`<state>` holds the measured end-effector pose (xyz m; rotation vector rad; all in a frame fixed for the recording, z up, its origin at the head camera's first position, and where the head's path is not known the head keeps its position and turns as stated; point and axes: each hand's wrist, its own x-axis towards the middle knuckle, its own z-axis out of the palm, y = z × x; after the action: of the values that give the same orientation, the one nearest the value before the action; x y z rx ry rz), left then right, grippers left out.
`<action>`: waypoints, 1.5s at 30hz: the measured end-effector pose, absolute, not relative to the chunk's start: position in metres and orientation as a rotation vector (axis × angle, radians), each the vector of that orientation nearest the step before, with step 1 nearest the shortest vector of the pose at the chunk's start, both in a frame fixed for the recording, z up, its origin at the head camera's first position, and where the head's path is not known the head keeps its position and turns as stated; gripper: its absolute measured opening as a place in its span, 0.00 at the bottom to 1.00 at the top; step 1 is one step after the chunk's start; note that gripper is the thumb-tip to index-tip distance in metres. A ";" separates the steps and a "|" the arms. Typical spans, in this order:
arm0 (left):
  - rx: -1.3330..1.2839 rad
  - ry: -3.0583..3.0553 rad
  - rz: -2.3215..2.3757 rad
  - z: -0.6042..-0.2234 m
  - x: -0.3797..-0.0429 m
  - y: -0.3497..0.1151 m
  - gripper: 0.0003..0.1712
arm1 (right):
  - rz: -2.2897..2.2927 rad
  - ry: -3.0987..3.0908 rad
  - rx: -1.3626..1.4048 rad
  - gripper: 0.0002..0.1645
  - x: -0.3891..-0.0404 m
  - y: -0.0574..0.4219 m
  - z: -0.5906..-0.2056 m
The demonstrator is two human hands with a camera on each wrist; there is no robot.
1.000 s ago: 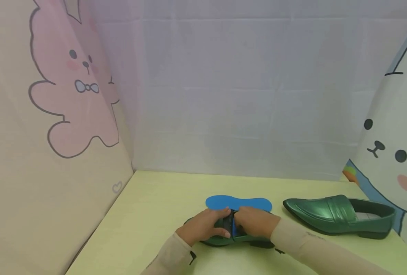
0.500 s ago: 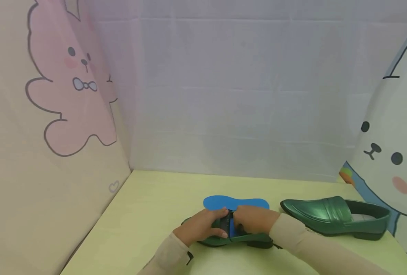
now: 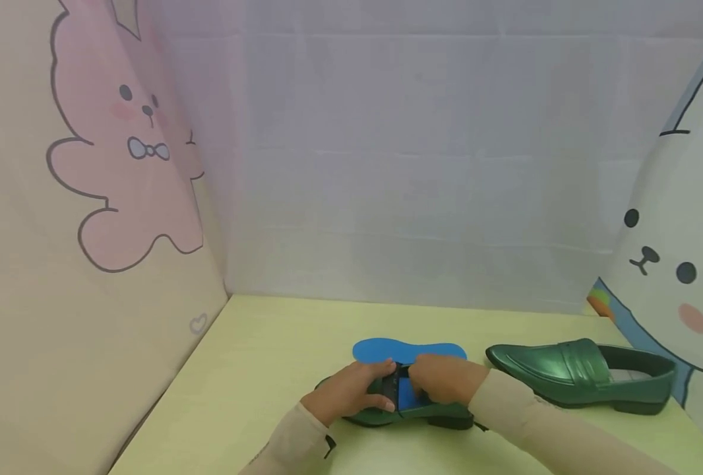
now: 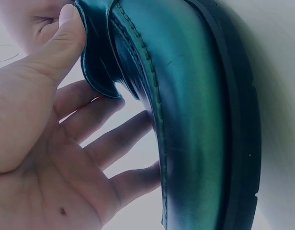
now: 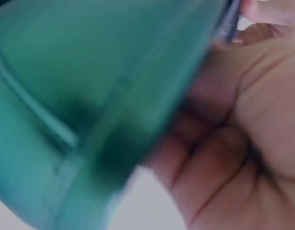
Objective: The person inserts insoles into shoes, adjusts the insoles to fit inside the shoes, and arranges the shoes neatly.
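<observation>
In the head view a green loafer (image 3: pixel 425 411) sits on the table, toe to the left, with a blue insole (image 3: pixel 409 394) showing in its opening. My left hand (image 3: pixel 351 390) grips the upper near the strap (image 3: pixel 390 388), thumb on the near side. The left wrist view shows its thumb against the edge of the loafer's upper (image 4: pixel 195 115), fingers along the far side. My right hand (image 3: pixel 444 377) reaches into the opening with curled fingers at the insole; their tips are hidden. In the right wrist view those fingers (image 5: pixel 205 167) lie beside the loafer's blurred green side.
Just behind the loafer a second blue insole (image 3: pixel 407 349) lies flat. To the right stands another green loafer (image 3: pixel 577 373), toe pointing left. The pale yellow table (image 3: pixel 268 343) ends at a white cloth backdrop (image 3: pixel 423 165), with printed cloths on both sides.
My right hand has shifted slightly right within the opening, and more of the inner blue insole shows. The left hand keeps its grip on the loafer.
</observation>
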<state>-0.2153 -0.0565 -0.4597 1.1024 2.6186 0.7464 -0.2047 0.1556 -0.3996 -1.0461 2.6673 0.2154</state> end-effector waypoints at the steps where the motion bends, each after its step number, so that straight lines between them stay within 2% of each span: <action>1: 1.103 2.618 0.745 -0.459 -0.215 -0.056 0.44 | 0.225 2.669 -1.012 0.12 -0.204 0.157 -0.399; 11: 1.123 2.628 0.699 -0.458 -0.216 -0.055 0.44 | 0.180 2.683 -0.895 0.14 -0.199 0.164 -0.394; 20: 1.115 2.631 0.705 -0.458 -0.214 -0.055 0.44 | 0.158 2.695 -0.780 0.11 -0.200 0.168 -0.393; 45: 1.078 2.640 0.700 -0.457 -0.212 -0.054 0.44 | 0.146 2.703 -0.675 0.06 -0.199 0.172 -0.392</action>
<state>-0.2118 -0.0545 -0.4568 1.0784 2.6397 0.7005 -0.1990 0.1716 -0.3924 -0.6755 2.7030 0.1464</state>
